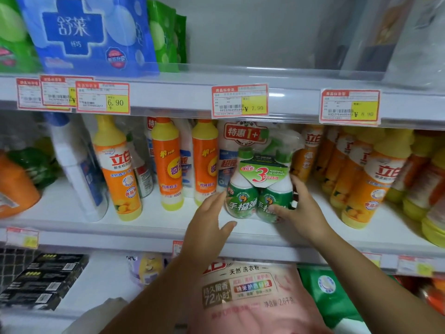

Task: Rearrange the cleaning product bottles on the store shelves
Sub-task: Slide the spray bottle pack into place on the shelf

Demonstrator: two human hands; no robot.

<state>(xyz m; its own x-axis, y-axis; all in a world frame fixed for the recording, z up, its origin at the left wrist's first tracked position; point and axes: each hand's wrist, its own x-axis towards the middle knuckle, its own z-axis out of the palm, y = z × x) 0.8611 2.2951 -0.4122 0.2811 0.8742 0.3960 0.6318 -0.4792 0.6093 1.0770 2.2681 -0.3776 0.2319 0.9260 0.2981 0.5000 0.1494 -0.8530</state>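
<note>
Two bare forearms reach up from the bottom of the view toward the middle shelf (240,227). Below them, nearest to the camera, a pink bag of washing powder (252,292) lies on the lower shelf, with a green bag (325,290) to its right and black boxes (41,280) stacked at the far left. On the middle shelf, near its front edge, stands the twin pack of green and white cleaner bottles (258,189), two bottles joined by a green card collar and wrapped in clear film. The left hand (209,220) is open with its fingers spread; the fingertips touch the left bottle low on its side, and the thumb points to the right under the pack. The right hand (301,208) is clamped on the right bottle, the thumb across its front label and the fingers around its right side. Left of the pack stand orange and yellow dish soap bottles (168,165), a taller one (118,169) and a white jug (79,169). On the right, more orange bottles with yellow caps (375,184) stand in a crowded group. Behind the pack a white refill bag with red print (243,133) leans. Higher up, price tags (239,101) hang on the edge of the upper shelf, which carries a blue package (84,32) and green packages (166,34).
</note>
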